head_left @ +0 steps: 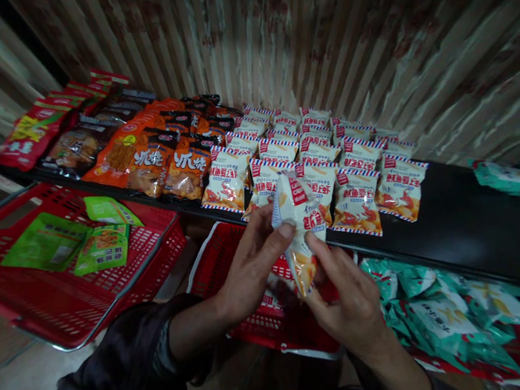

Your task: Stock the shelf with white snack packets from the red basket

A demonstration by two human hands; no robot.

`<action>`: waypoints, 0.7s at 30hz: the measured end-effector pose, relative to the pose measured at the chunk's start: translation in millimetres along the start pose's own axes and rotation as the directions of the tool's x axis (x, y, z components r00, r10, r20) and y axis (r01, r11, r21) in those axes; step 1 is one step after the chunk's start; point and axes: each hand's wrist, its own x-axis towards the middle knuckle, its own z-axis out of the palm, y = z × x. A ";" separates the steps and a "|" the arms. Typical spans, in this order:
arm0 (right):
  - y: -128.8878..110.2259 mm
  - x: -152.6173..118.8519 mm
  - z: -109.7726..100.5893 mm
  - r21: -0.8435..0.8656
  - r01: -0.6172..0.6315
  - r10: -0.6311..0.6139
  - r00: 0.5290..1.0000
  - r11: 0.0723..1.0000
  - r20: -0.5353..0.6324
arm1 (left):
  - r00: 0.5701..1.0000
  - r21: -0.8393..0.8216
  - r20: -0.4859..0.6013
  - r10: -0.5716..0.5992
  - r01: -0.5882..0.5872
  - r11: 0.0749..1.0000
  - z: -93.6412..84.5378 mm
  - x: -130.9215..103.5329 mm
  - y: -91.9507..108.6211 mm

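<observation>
A white snack bag with red lettering is held upright between my two hands, above the front edge of the black shelf. My left hand pinches its left side, thumb on the front. On the lower right side, my right hand grips the same bag with thumb and fingers. Behind it, rows of matching white bags stand on the shelf. Beneath my hands is a red basket, with some bags inside partly hidden by my hands.
Left on the shelf are orange bags and red bags. A red basket at the left holds green packets. Teal bags fill a basket at the lower right; one teal bag lies at the shelf's right.
</observation>
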 end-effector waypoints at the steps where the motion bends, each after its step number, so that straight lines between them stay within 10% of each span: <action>1: -1.4 -0.3 1.1 -0.031 0.018 -0.017 1.000 0.999 0.017 | 1.000 -0.032 0.004 -0.031 0.031 0.999 1.1 0.5 0.1; 8: -1.1 3.3 -4.1 0.143 0.084 -0.113 0.972 0.986 0.208 | 0.965 -0.126 -0.075 -0.252 0.242 0.962 -4.2 12.6 -6.7; 11: 14.1 6.5 -14.5 0.287 -0.246 0.246 0.969 0.926 0.039 | 0.937 -0.198 -0.037 -0.347 0.333 0.922 -8.1 15.3 -10.3; 15: 40.5 10.0 -17.0 0.579 -0.577 0.704 0.710 0.576 0.008 | 0.883 -0.199 0.118 -0.454 0.469 0.860 -9.9 13.2 -17.7; 21: 51.5 10.4 -4.4 0.761 -0.643 0.837 0.460 0.083 0.297 | 0.860 -0.037 0.209 -0.466 0.483 0.875 -14.7 13.3 -30.1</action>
